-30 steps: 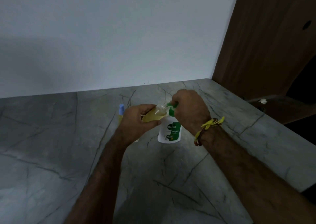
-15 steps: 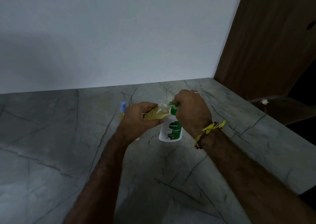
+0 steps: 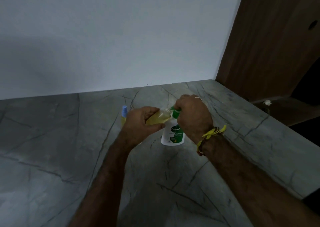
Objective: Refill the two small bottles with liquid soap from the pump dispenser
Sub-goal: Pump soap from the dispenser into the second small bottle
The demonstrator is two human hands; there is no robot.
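Standing on grey marble counter: white pump dispenser, right hand curled over its green pump head. Left hand grips tilted small bottle, mouth at nozzle. Second bottle, blue-capped, behind.

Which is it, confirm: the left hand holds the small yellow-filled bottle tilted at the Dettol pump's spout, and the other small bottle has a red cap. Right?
Not quite. The head view shows the other small bottle has a blue cap, not red. The left hand does hold the yellow-filled bottle tilted at the Dettol pump dispenser.

Left hand curled in a grip, right hand curled, knuckles up, both forearms extended forward
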